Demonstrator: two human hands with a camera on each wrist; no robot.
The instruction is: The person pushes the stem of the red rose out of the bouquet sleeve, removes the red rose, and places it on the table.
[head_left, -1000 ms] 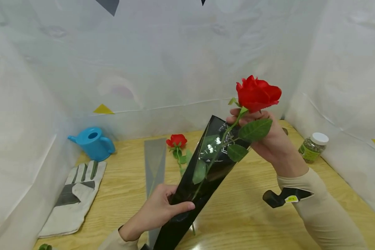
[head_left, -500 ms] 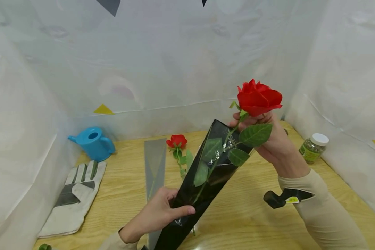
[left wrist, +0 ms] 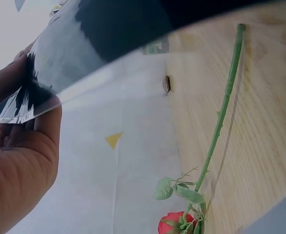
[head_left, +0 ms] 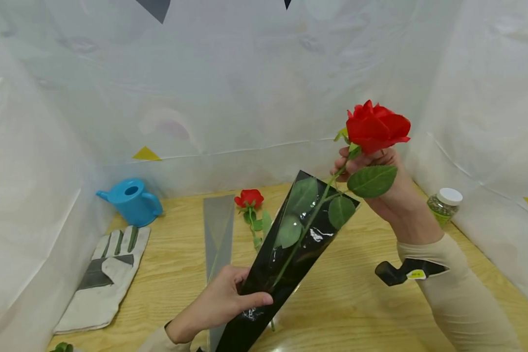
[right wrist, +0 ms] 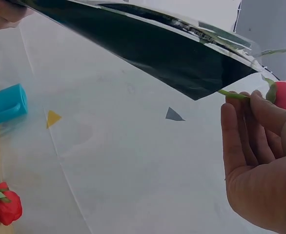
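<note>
Fingers of the right hand (head_left: 380, 181) pinch the rose (head_left: 377, 127) stem just under the bloom. The left hand (head_left: 222, 303) grips the black sleeve (head_left: 286, 259), whose long axis runs from lower centre of the frame to upper right, bloom uppermost.

Staged flower-wrap booth: white sheeting (head_left: 255, 88), wood table (head_left: 343, 303)

Red rose (head_left: 377, 128) sits stem-down in a glossy black sleeve (head_left: 286, 254), tilted with the bloom sticking out toward 1 o'clock.

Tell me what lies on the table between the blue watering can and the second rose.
In the head view, a clear sleeve lies flat between the watering can and the rose.
</note>
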